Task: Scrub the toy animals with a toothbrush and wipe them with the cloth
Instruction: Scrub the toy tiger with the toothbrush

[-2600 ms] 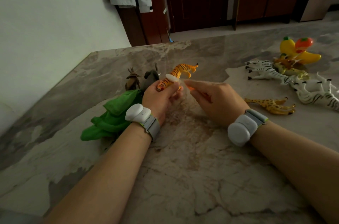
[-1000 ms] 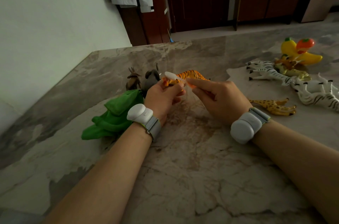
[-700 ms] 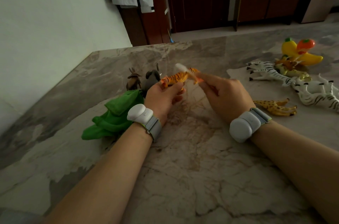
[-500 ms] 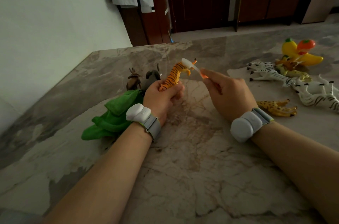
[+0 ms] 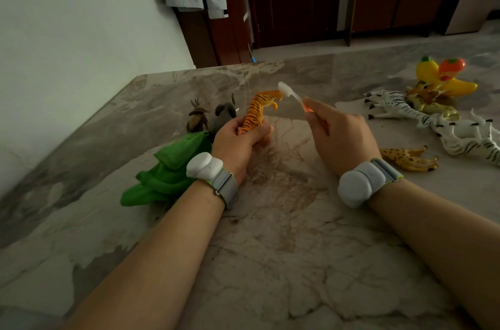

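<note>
My left hand [image 5: 239,140] grips an orange striped toy tiger [image 5: 257,109] by its hind end, head tilted up and away. My right hand [image 5: 339,137] pinches a toothbrush [image 5: 290,93] by its handle; the white brush head touches the tiger's head. A crumpled green cloth [image 5: 167,172] lies on the marble table [image 5: 270,248] just left of my left wrist. Behind the cloth stand a brown deer toy [image 5: 197,118] and a grey elephant toy [image 5: 226,113].
On the right lie a spotted giraffe toy [image 5: 408,158], zebra toys [image 5: 397,108], a white striped animal [image 5: 470,137] and yellow and orange fruit toys [image 5: 443,76]. A white wall runs along the table's left edge. Dark wooden cabinets stand beyond the table.
The tiger has tipped from lying level to head-up in my left hand. The brush head has slid from its back end along the body to its head.
</note>
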Demonstrator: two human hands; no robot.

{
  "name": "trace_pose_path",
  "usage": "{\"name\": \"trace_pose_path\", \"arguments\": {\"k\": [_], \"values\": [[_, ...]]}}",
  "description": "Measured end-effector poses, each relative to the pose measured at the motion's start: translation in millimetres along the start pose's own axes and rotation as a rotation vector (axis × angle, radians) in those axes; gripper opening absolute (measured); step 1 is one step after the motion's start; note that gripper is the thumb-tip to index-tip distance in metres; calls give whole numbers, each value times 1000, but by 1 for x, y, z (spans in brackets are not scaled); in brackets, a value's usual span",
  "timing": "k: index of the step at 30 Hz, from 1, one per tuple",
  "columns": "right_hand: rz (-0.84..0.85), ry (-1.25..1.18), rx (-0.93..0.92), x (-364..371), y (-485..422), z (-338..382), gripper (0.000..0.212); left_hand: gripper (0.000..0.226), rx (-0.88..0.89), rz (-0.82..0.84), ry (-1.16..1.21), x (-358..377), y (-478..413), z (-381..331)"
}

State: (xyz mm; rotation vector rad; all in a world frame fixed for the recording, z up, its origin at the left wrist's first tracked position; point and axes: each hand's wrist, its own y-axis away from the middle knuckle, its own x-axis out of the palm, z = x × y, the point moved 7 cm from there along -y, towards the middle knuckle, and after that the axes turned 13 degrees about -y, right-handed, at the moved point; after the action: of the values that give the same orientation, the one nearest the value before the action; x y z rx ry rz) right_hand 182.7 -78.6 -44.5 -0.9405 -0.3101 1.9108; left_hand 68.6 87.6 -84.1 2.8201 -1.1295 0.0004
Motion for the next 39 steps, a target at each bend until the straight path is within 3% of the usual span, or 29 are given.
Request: {"name": "trace_pose_path", "arguments": {"k": [7, 14, 19, 22, 24, 28, 32, 39], "values": [[86, -54, -110, 8, 6, 14, 35, 30, 16, 12, 0, 3, 1, -1], [41, 2, 11, 1, -1, 2, 36, 31, 4, -1, 2, 3, 2, 0], [41, -17, -14, 0, 0, 6, 33, 67, 74, -1, -43, 1, 1, -5], [14, -32, -17, -2, -1, 6, 31, 91, 129, -44, -309, -6, -3, -4], [25, -32, -21, -1, 0, 7, 31, 85, 131, -67, -348, -7, -3, -2], [29, -47, -34, 0, 1, 8, 32, 25, 78, 3, -76, 7, 4, -11], [9, -69, -50, -1, 0, 10, 33, 53, -53, -34, 0, 8, 5, -7], [189, -163, -201, 13, 12, 30, 28, 57, -10, -103, -33, -2, 4, -7]]}}
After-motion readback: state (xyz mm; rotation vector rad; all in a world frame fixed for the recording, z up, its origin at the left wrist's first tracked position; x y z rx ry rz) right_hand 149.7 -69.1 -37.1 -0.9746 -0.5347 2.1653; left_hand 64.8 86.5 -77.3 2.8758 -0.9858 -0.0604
